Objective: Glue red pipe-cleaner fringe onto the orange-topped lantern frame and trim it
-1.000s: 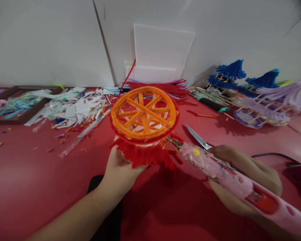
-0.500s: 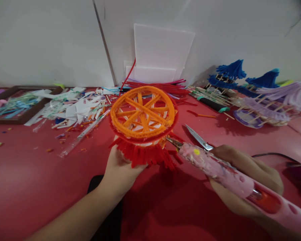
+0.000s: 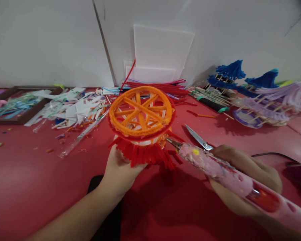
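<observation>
My left hand (image 3: pixel 120 167) grips a pipe-cleaner model (image 3: pixel 141 112) from below, with its fingers mostly hidden behind it. The model has an orange spoked wheel on top, a red rim under that and a red fringe (image 3: pixel 145 155) hanging lower down. In my right hand (image 3: pixel 248 167) is a pink hot glue gun (image 3: pixel 215 167), worn and crusted around its front end. Its metal nozzle points left at the model's right side, just below the wheel, by a glossy orange patch (image 3: pixel 162 140). Whether the nozzle touches there I cannot tell.
Open scissors (image 3: pixel 198 137) lie beyond the glue gun. Scraps (image 3: pixel 77 107) and a brown frame (image 3: pixel 22 117) are on the left. Red pipe cleaners (image 3: pixel 163 87) and white boards (image 3: pixel 163 47) are at the back, blue and lilac models (image 3: pixel 263 110) on the right. A dark flat object (image 3: pixel 107 214) is under my left forearm.
The orange wheel top has tilted and shifted slightly left. Both hands keep their hold, and the glue gun stays almost in place.
</observation>
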The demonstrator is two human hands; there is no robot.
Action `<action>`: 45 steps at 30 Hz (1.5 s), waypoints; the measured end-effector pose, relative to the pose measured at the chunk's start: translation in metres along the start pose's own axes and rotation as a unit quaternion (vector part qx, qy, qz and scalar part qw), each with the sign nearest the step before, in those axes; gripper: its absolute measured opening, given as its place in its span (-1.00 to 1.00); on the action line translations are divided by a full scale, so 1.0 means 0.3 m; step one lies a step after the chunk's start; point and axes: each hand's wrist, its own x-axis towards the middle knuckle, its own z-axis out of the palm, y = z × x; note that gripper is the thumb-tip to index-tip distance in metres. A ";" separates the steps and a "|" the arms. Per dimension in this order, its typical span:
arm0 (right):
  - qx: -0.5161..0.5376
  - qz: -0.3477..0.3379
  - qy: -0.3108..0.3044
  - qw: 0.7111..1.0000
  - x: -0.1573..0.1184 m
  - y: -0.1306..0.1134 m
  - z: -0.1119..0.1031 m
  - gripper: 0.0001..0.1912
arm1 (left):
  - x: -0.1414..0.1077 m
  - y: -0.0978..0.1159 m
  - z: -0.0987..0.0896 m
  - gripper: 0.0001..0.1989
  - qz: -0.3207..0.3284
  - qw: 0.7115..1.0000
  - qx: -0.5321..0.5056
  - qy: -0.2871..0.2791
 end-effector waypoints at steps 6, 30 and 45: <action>0.016 0.005 -0.016 1.000 -0.013 0.006 0.005 -0.85 | -0.002 -0.003 -0.001 -0.58 0.010 0.997 -0.044 -0.064; 0.016 -0.038 -0.008 0.999 -0.010 -0.001 0.002 -0.83 | 0.012 0.009 0.006 -0.64 0.071 0.996 -0.015 -0.060; 0.031 -0.027 -0.022 0.999 0.000 -0.006 0.001 -0.82 | 0.012 -0.006 0.003 -0.58 0.065 0.994 -0.070 -0.045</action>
